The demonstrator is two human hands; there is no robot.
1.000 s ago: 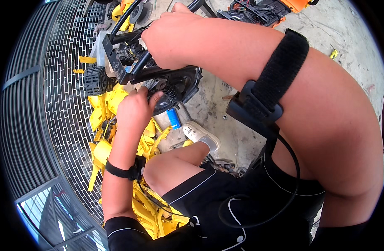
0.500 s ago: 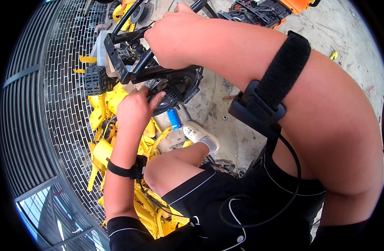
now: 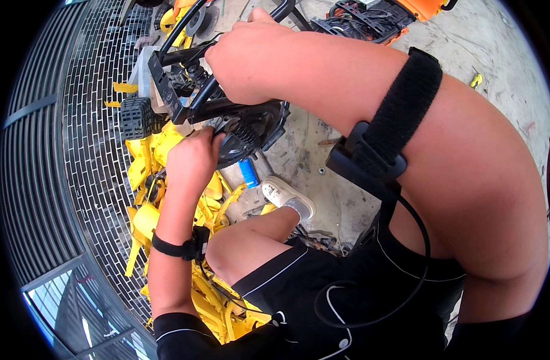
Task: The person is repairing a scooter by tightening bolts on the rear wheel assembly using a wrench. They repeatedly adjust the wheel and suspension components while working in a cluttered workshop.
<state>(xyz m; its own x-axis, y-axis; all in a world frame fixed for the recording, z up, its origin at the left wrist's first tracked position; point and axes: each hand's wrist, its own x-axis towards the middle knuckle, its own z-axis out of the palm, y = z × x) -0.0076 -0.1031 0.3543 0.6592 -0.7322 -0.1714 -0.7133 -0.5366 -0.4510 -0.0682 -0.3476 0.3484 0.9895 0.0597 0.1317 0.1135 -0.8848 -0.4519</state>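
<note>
One black tubular chassis [image 3: 204,92] stands upper left of centre, a wheel [image 3: 267,130] beneath it. The right hand [image 3: 242,62] curls over the chassis; the left hand [image 3: 193,159] bends lower, beside a coil spring [image 3: 242,131]. Both grips are mostly hidden, so I cannot tell what either pinches.

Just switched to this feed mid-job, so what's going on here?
A person's right hand is on the upper part of a black tubular frame. The left hand is lower, near a coil spring and black wheel; what it grips is hidden. Yellow panels lie piled nearby.
</note>
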